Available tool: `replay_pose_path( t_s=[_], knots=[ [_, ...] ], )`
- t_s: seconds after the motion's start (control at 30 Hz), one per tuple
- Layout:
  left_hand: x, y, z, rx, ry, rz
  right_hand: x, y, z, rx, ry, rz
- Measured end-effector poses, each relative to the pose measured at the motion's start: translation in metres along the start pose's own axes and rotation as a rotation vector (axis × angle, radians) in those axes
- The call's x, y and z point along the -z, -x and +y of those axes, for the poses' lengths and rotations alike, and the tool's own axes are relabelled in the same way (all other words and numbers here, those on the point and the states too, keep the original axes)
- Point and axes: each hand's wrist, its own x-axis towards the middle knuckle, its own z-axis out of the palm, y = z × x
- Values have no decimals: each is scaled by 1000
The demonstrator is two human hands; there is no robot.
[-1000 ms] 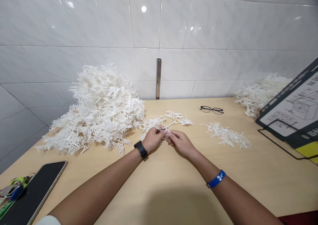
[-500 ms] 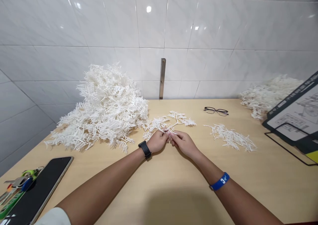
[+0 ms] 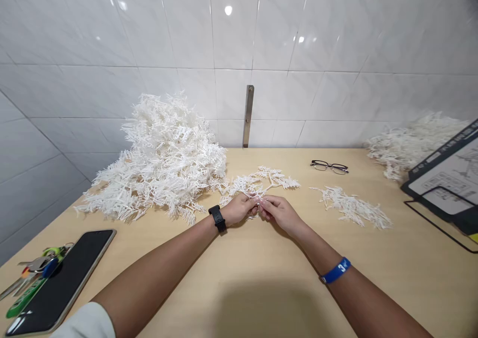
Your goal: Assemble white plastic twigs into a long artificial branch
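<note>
A white plastic branch [image 3: 274,179] with feathery, twig-like tips lies on the table, its stem running to my fingers. My left hand [image 3: 239,208] pinches the branch near its stem end, thumb on top. Right beside it, my right hand [image 3: 279,212] is closed with thumb and fingertips on the same stem area; the fingertips of both hands nearly touch and hide the exact spot. Left of the hands rises a big heap of similar white branches [image 3: 168,164]. A smaller, flat cluster of white sprigs [image 3: 353,206] lies to the right.
Black-framed glasses [image 3: 329,167] rest at the back right. Beyond them are another white pile [image 3: 418,139] and a dark printed board [image 3: 448,178] with a black wire stand. A phone [image 3: 67,278] and keys [image 3: 37,266] lie front left. The tiled wall bears a metal strip [image 3: 248,116].
The view has shifted slightly, moving everything a little to the right in the picture. Both hands stay together at the stem, with only a small change of the fingers.
</note>
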Motion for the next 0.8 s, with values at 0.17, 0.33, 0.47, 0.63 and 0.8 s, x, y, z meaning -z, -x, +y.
replay_pose_path(
  t_s=[0.17,0.33,0.47,0.63,0.8],
  knots=[
    [2,2,2,28,192,-115,1,2,-6,-3,-40,-29],
    [1,3,3,49,297,-148,5,2,-6,2,-46,-68],
    [-3,2,4,35,375,-129,2,0,-2,8,-118,-24],
    [-7,-2,1,7,385,-38,-5,-3,-3,-15,-80,72],
    [-8,-7,-4,23,348,42,-6,-3,0,-4,-12,120]
  ],
)
